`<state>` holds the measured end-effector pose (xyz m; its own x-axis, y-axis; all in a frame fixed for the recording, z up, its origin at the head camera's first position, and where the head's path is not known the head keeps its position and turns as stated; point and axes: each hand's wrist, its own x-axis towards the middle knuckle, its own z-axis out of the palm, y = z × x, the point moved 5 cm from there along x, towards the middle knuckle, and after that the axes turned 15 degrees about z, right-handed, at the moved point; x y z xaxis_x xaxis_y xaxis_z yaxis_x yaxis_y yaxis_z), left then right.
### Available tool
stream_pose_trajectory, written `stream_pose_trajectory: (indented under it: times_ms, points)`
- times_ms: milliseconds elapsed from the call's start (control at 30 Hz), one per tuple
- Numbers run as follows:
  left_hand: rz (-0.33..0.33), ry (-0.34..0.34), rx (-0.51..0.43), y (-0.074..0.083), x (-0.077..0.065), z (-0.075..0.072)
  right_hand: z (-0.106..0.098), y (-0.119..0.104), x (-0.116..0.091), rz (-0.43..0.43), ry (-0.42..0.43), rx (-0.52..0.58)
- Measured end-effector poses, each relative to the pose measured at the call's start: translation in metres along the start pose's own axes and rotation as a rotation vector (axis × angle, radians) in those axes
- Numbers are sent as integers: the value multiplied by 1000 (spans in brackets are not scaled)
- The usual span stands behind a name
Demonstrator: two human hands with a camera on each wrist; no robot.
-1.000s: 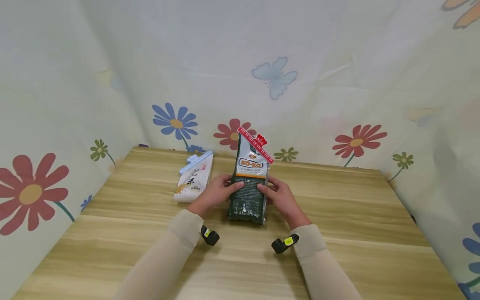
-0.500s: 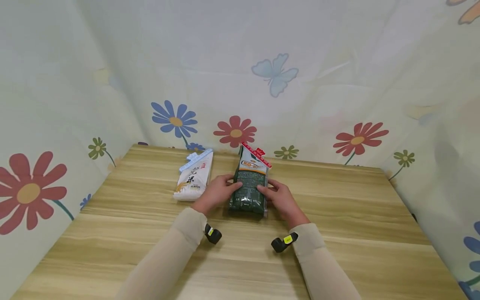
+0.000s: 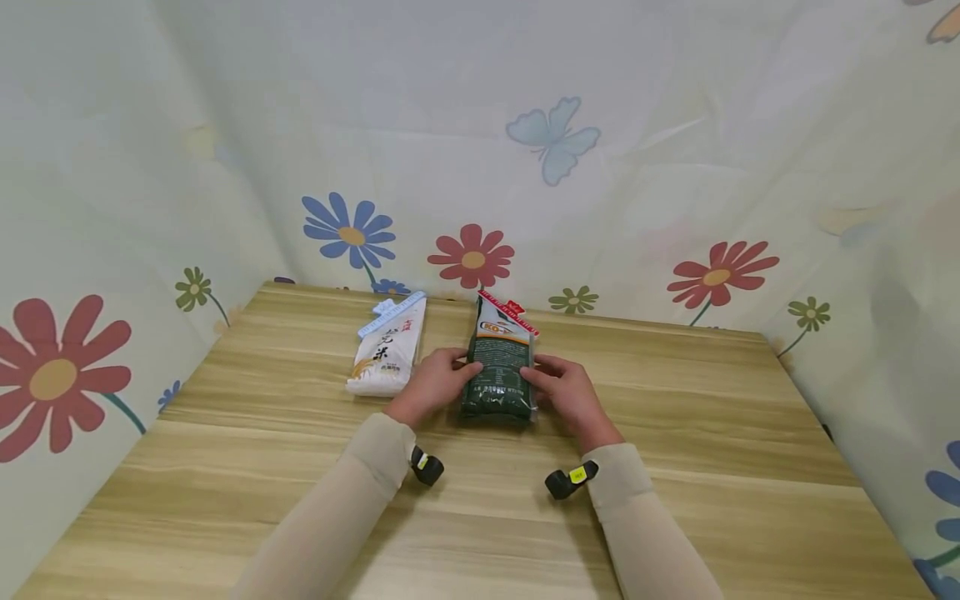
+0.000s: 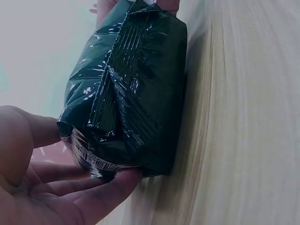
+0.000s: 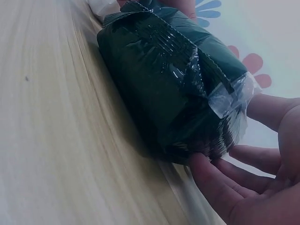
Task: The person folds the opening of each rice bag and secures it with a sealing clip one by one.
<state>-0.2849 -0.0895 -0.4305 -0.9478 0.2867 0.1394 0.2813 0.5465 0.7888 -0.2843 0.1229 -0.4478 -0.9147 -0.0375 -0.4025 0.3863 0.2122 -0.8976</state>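
A dark green plastic bag (image 3: 501, 375) with a white and orange label lies nearly flat at the tabletop in front of me, its top end pointing away. A red bag clip (image 3: 510, 313) crosses that far end at a slant. My left hand (image 3: 435, 385) grips the left side, thumb on the upper face and fingers curled along the side and lower edge. On the opposite side my right hand (image 3: 573, 398) holds it the same way. Both wrist views show the bag's folded, sealed near end (image 4: 126, 93), with fingertips at its lower edge.
Just left of my left hand lies a white rice bag (image 3: 386, 354) with a light blue clip (image 3: 393, 313) across its top. The wooden table (image 3: 675, 433) ends at the back against a flower-printed cloth (image 3: 630, 192).
Both hands have lowered the green bag from a raised tilt to nearly flat on the table, its clipped top tipping back and down. The white bag stays in place.
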Motion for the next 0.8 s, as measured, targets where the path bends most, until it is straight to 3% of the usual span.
stream_pose_trajectory:
  times_ms: [300,467,600,800]
  points:
    - [-13,-34,28,2,-2,-1,-1,2,0,4,22,-39]
    - [18,-86,83,3,0,-4,-4,-4,-5,-28,104,-233]
    - [44,-116,127,6,3,-10,-9,-14,-13,-115,194,-409]
    - [118,-131,200,21,5,-25,-23,-30,-27,-260,335,-571]
